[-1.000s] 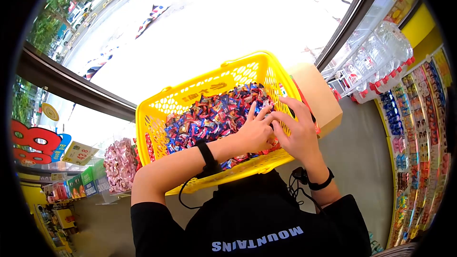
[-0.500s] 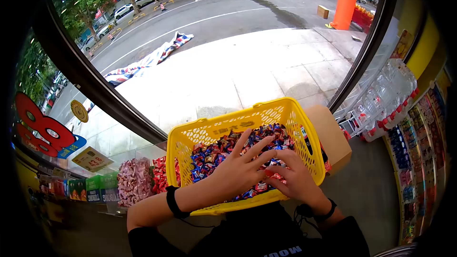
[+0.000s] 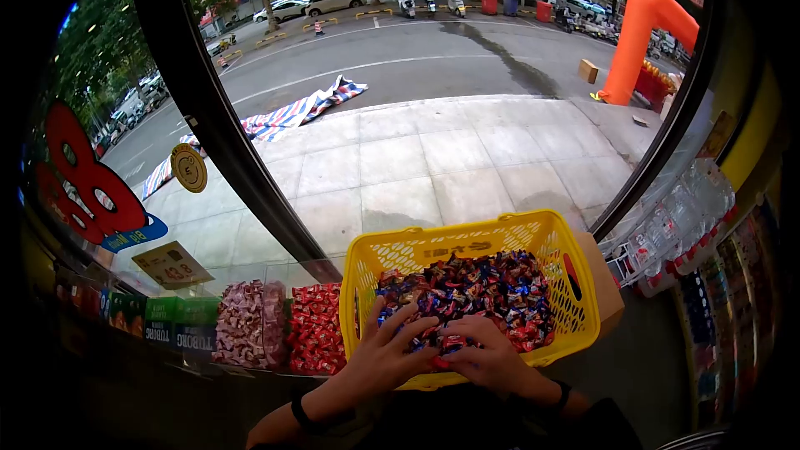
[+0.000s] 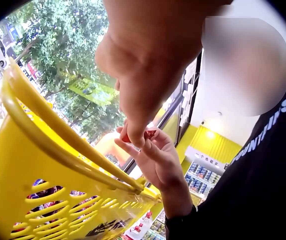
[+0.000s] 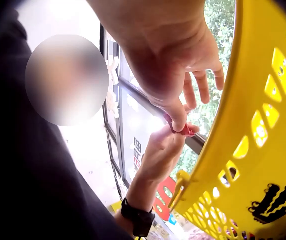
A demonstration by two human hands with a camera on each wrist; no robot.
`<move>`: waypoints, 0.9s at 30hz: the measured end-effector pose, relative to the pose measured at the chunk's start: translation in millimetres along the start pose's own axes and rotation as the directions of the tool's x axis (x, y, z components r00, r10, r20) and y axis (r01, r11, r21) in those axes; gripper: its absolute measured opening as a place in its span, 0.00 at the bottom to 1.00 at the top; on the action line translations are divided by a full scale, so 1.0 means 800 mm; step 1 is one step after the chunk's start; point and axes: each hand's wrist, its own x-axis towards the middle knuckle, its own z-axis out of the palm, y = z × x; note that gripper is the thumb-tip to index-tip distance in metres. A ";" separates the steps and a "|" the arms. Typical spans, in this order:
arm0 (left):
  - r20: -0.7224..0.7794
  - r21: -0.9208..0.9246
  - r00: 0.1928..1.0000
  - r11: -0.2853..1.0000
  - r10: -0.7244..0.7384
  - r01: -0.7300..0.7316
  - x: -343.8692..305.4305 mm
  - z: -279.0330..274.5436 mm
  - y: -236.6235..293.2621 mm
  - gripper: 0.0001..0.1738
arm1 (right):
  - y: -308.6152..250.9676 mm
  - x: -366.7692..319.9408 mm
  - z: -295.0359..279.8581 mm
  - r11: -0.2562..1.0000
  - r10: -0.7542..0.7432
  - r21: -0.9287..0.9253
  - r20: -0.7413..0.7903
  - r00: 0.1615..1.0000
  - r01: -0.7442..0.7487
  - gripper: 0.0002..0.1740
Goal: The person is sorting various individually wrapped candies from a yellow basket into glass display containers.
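A yellow shopping basket (image 3: 587, 300) full of small wrapped candies (image 3: 475, 287), mostly blue and red, stands in front of me. My left hand (image 3: 385, 357) and right hand (image 3: 487, 360) meet over its near side. Between their thumbs and fingertips they both pinch one red wrapped candy (image 4: 150, 134). In the right wrist view the red wrapper (image 5: 187, 131) shows by my right thumb, and the other fingers of that hand extend loosely. My left hand's other fingers are spread over the pile in the head view.
To the left of the basket are red candies (image 3: 317, 329), a clear bin of pink-wrapped candies (image 3: 240, 325) and green boxes (image 3: 197, 317). A cardboard box (image 3: 607, 283) touches the basket's right side. Bottled water (image 3: 683, 212) stands farther right, beside shelves. A dark door frame (image 3: 229, 137) borders the pavement.
The head view has tilted up, so the basket appears lower and farther right, with more street showing. My hands have shifted toward the basket's near edge and stay close together.
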 end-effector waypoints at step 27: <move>-0.042 -0.295 0.992 0.950 -0.118 0.100 -0.092 -0.005 -0.055 0.17 | -0.040 0.028 0.102 0.934 -0.213 -0.299 -0.026 0.977 0.196 0.20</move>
